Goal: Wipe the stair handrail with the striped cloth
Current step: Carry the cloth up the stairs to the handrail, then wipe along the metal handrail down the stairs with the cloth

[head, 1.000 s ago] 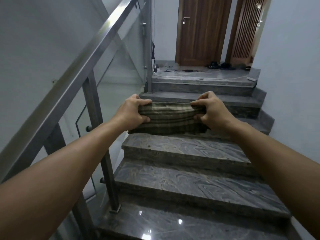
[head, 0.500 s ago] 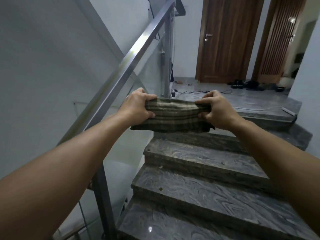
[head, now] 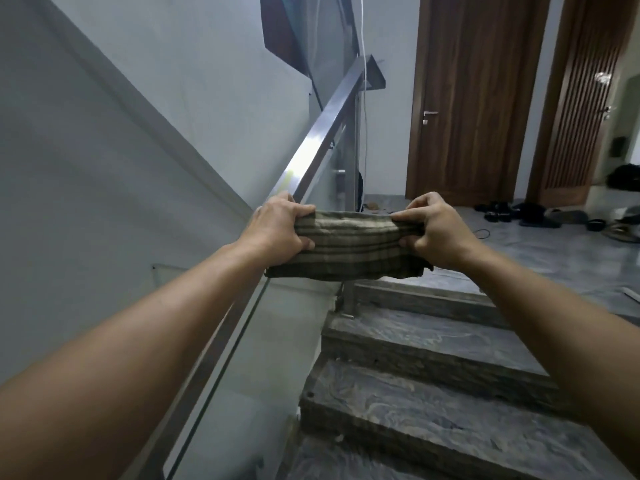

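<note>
I hold the striped cloth (head: 349, 244) stretched between my left hand (head: 278, 232) and right hand (head: 434, 232), right beside the handrail (head: 323, 142), but I think no wiping has started yet.

Grey stone steps (head: 415, 348) are seen going up to a shiny floor (head: 554, 258). Two brown wooden doors (head: 478, 98) are shut at the top. Dark shoes (head: 498, 214) are left on the floor near the doors.
</note>
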Motion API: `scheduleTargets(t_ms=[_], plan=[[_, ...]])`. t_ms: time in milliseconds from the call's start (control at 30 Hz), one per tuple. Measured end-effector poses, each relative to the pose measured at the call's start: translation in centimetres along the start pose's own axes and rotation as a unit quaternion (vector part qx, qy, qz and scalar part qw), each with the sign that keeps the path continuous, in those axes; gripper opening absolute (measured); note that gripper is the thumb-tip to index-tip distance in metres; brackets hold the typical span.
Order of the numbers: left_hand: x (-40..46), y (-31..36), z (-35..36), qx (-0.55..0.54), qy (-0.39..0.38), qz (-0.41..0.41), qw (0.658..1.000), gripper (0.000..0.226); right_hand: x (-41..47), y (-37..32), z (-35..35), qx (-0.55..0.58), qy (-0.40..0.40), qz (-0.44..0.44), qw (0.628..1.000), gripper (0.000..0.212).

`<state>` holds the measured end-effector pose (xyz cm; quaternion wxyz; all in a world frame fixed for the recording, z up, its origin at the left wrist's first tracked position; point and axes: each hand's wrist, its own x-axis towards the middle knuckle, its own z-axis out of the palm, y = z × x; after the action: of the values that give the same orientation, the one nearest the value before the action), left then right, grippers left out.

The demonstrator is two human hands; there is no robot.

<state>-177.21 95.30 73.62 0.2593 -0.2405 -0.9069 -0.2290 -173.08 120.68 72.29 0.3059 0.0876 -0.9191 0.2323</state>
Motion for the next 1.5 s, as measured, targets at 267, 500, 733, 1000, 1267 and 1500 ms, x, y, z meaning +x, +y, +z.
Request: scheduleTargets(t_ms=[267, 500, 733, 1000, 1267, 1500], plan=[[10.2, -1.4, 1.2, 0.047, 0.016, -0.044, 0.998, 0.068, 12.7, 4.2, 0.2, 0.011, -0.028, -0.056, 0.998, 0.037], [18.7, -1.5, 0.1, 0.073, 0.015, -0.122, 0.99, 0.067, 24.2, 5.8, -0.2, 0.02, -0.065, -0.077, 0.995, 0.035], [24.6, -3.3, -0.5, 0.088, 0.016, -0.154, 0.984, 0.061, 33.1, 5.4, 1.1, 0.003, -0.073, -0.105, 0.992, 0.033], [30.6, -5.1, 1.5, 0.039, 0.028, -0.194, 0.98, 0.039, 44.0, 5.3, 2.7, -0.038, -0.047, -0.112, 0.992, 0.028], [33.0, -5.8, 4.3, 0.055, 0.049, -0.262, 0.962, 0.051, 49.2, 3.4, 5.6, -0.173, -0.102, -0.184, 0.962, 0.038], [34.3, -5.8, 5.9, 0.061, 0.028, -0.085, 0.994, 0.064, 50.0, 3.7, 6.1, -0.271, 0.011, -0.314, 0.91, 0.032]])
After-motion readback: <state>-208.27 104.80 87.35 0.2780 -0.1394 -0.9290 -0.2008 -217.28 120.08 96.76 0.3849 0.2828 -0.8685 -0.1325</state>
